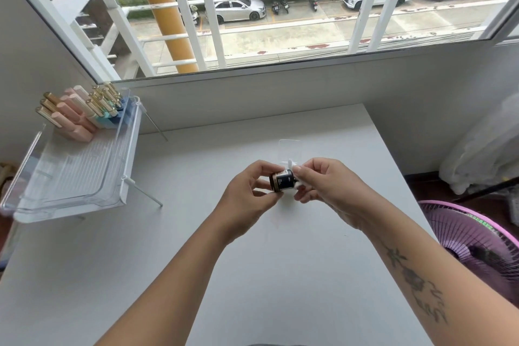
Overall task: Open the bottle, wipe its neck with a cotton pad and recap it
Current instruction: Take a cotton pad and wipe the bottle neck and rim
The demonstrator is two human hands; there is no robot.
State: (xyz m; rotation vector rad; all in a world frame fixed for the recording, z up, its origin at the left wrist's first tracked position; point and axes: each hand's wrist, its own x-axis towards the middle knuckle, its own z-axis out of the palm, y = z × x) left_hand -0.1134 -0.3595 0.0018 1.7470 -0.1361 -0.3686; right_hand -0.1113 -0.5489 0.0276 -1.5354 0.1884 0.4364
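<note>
I hold the small dark bottle (281, 182) in my left hand (247, 196), above the white bench (196, 247) and clear of its top. My thumb and fingers pinch the bottle at its base end, so it lies on its side with its neck end pointing right, toward my other hand. My right hand (325, 191) is closed on a white cotton pad (295, 174), pressed between thumb and fingertips right against the neck end of the bottle; the pad hides the neck itself, so I cannot tell whether a cap is on. The two hands nearly meet, with the bottle between them. Just beyond my hands a clear plastic piece (290, 146) lies flat on the bench. At the far left a clear tray (81, 168) stands on thin legs, with pink and gold tubes (78, 112) at its back.
</note>
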